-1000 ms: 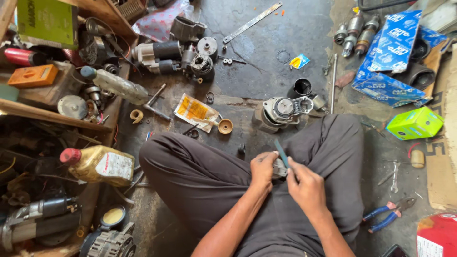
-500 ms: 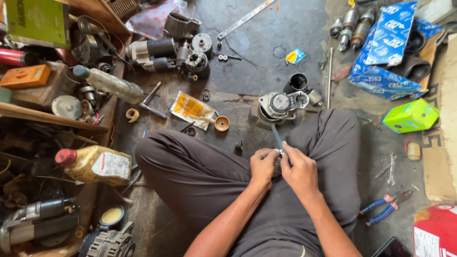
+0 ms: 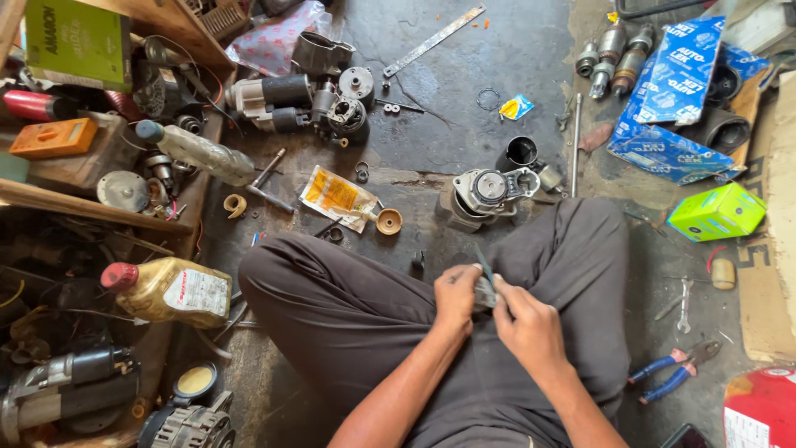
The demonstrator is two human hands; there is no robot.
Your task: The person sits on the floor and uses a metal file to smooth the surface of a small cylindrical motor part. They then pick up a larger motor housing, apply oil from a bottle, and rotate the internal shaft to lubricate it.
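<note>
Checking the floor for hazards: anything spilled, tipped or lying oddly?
The oil bottle with a red cap lies on its side at the left, as does a clear bottle farther up; no spill shows. Pliers lie open by the right knee. Both hands hold a small part.

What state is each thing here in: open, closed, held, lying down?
Left hand: closed on a small grey part.
Right hand: gripping a thin tool against that part.
Oil bottle: lying on its side, red cap on.
Clear bottle: lying down, capped.
Blue-handled pliers: lying on the floor, jaws slightly open.
Green box: closed.
Yellow packet: lying flat, looks torn open.
</note>
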